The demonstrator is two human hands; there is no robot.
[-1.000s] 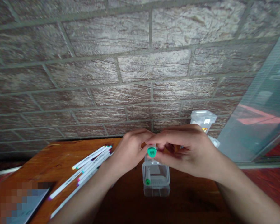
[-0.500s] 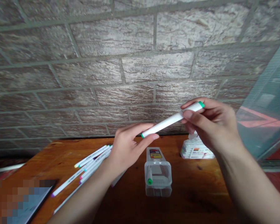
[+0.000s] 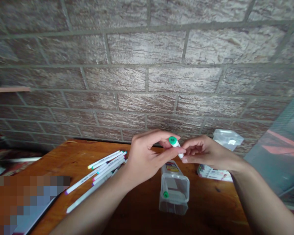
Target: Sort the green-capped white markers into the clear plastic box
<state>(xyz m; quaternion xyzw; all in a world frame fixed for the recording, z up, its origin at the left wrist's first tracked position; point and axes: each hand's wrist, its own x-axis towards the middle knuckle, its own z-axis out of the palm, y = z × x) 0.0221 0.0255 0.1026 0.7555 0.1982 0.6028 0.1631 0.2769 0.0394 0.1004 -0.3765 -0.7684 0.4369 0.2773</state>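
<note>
Both my hands hold one white marker with a green cap (image 3: pixel 173 144) above the wooden table (image 3: pixel 142 209). My left hand (image 3: pixel 147 156) pinches it from the left and my right hand (image 3: pixel 205 153) grips it from the right. The green end marked 55 points toward me. Right below stands a clear plastic marker case (image 3: pixel 174 193), open at the top, with one green-capped marker (image 3: pixel 165 192) inside.
Several loose white markers (image 3: pixel 100 171) lie on the table to the left. A clear box full of markers (image 3: pixel 214 173) and its lid (image 3: pixel 227 138) sit at the right by the brick wall (image 3: pixel 147 65). A glass pane (image 3: pixel 284 147) is at the far right.
The marker was held end-on low over the case, then lifted and stretched sideways between the hands; now the hands have closed together, and its green end faces me again.
</note>
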